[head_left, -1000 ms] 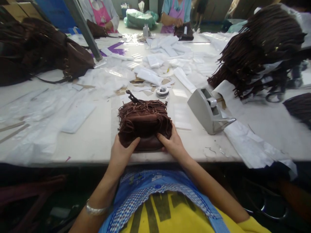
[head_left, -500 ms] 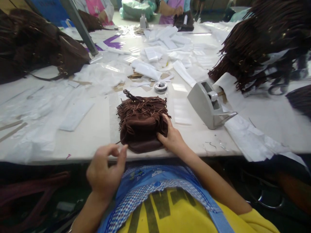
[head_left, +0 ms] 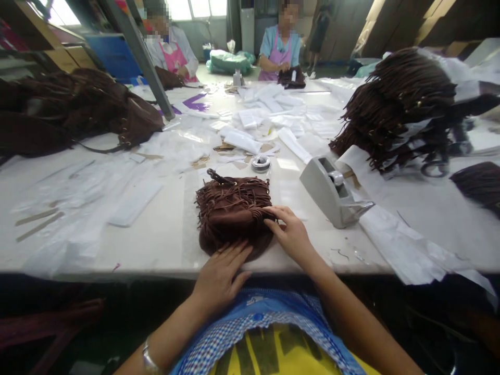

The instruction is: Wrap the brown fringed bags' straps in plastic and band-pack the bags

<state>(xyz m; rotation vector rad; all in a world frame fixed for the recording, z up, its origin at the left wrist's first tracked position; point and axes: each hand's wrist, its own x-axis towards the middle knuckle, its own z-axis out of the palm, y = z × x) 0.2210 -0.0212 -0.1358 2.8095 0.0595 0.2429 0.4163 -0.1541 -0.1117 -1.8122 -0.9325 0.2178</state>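
Note:
A dark brown fringed handbag (head_left: pixel 234 195) lies on the white table in front of me, its smooth base side facing me and a strap with a dark clasp at its far edge. My left hand (head_left: pixel 224 268) rests flat on the bag's near side, fingers stretched out together and the thumb apart. At the bag's right side, my right hand (head_left: pixel 291 229) has its thumb and fingers closed on the edge by the gathered fringe. The fingertips of my left hand are partly lost against the dark leather.
A grey tape dispenser (head_left: pixel 332 192) stands to the right, and a tape roll (head_left: pixel 260 163) lies behind the bag. Piles of brown bags (head_left: pixel 133 117) and fringed pieces (head_left: pixel 398 114) flank the table. White wrapping sheets (head_left: pixel 250 119) are scattered beyond. Two people work across the table.
My left hand has come from the air left of the bag onto its near side. My right hand has shifted slightly along the right edge. The view has tilted up.

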